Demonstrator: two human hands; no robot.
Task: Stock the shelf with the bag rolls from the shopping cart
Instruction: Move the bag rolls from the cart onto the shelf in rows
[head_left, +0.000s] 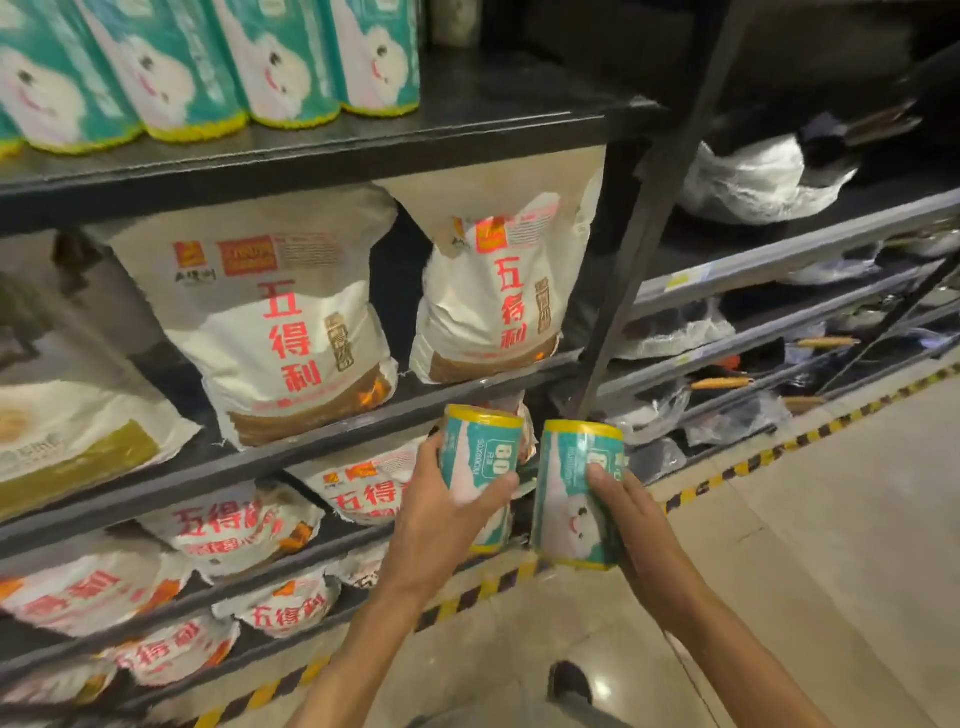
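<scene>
My left hand (441, 525) grips a teal bag roll (480, 457) with yellow ends, held upright in front of the lower shelves. Right beside it, my right hand (631, 514) grips a second teal bag roll (571, 493) of the same kind. The two rolls stand almost side by side with a narrow gap between them. Several matching bag rolls (280, 62) stand in a row on the top shelf (467, 124) at the upper left, with bare dark board to their right. The shopping cart is out of view.
White flour sacks (270, 322) with red characters fill the middle and lower shelves. A dark upright post (649, 218) splits this rack from a second rack (779, 249) of wrapped goods on the right. Yellow-black floor tape (779, 452) runs along the base.
</scene>
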